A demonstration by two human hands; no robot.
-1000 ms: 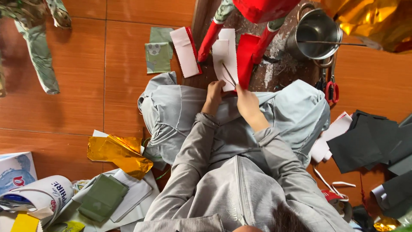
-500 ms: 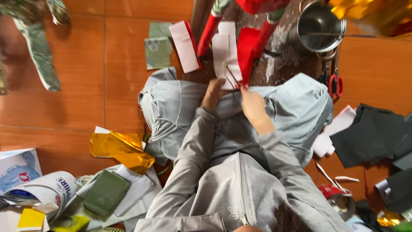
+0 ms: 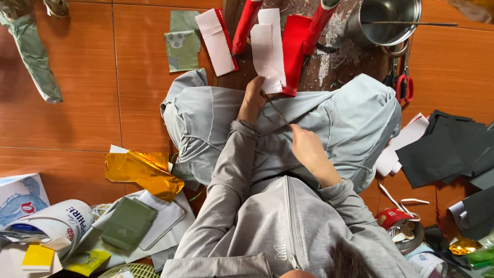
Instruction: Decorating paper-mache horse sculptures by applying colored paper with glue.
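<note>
My left hand (image 3: pixel 253 99) rests on the lower end of a white paper strip (image 3: pixel 268 49) with zigzag edges, which lies on a worn wooden board (image 3: pixel 339 62). My right hand (image 3: pixel 307 146) is drawn back over my lap and pinches a thin dark stick (image 3: pixel 278 111) whose far tip reaches my left hand. A red paper sheet (image 3: pixel 294 46) lies beside the white strip, partly under it. Two red tubes (image 3: pixel 246 25) (image 3: pixel 318 20) slant across the board. My grey-sleeved arms and crossed legs in pale grey trousers (image 3: pixel 206 128) fill the middle.
A steel pot (image 3: pixel 383 23) with a stick across it and red-handled scissors (image 3: pixel 404 85) sit at the upper right. Black sheets (image 3: pixel 447 149) lie right, gold foil (image 3: pixel 144 172) and a green cloth (image 3: pixel 128 224) left, green squares (image 3: pixel 181 49) and a white-and-red piece (image 3: pixel 218 41) above.
My right hand has pulled back from the paper strip toward my body, drawing the thin stick with it. My left hand has stayed at the strip's lower end.
</note>
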